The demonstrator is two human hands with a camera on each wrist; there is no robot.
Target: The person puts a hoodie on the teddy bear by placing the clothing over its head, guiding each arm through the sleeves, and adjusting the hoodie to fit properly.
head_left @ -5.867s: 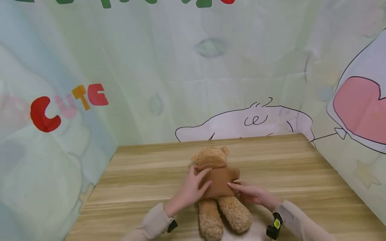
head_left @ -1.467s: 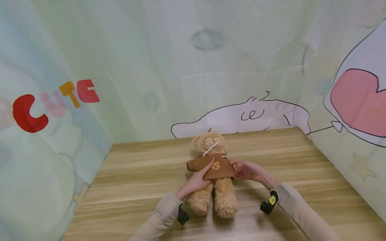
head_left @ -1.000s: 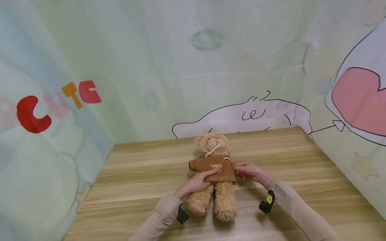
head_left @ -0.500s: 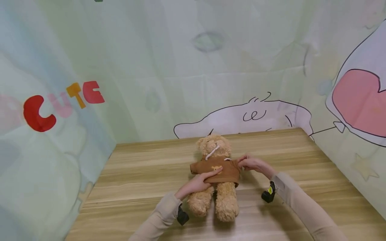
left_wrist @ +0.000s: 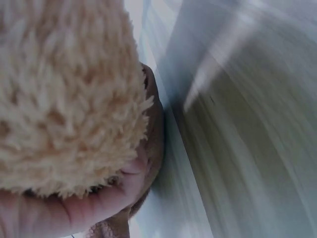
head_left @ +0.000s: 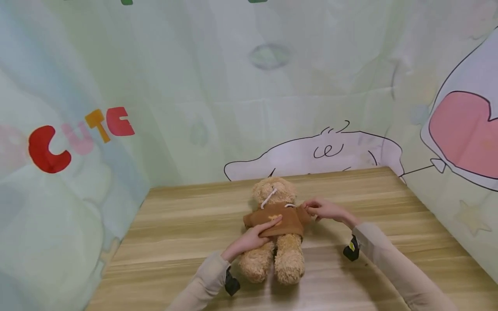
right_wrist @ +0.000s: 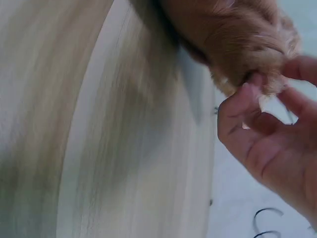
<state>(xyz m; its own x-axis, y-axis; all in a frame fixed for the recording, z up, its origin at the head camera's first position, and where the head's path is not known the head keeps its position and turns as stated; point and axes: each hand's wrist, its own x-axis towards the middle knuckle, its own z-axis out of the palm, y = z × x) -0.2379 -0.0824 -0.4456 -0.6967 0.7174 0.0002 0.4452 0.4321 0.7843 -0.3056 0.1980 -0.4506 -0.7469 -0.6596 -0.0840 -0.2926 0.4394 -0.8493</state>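
Observation:
A light-brown teddy bear [head_left: 274,190] in a brown hoodie [head_left: 289,225] with white drawstrings lies face up on the table, its legs toward me. My left hand [head_left: 250,239] grips the bear's lower body, thumb across the hoodie front and fingers underneath. The left wrist view has the bear's furry leg [left_wrist: 64,99] covering much of this hand's fingers [left_wrist: 99,204]. At the bear's other side, my right hand [head_left: 328,210] pinches the end of the hoodie's sleeve [head_left: 303,215]. Close up in the right wrist view, the fingertips hold fur at the bear's paw [right_wrist: 267,57] by the cuff.
The wood-grain table [head_left: 183,242] meets a printed cloth backdrop [head_left: 175,108] at the back and both sides. Small black cameras are strapped to both wrists, the right one [head_left: 351,249] hanging below the sleeve.
Several seconds ago the bear lay face down; now it is face up. Over the last second my right hand has moved up to the sleeve end. My left hand keeps its grip.

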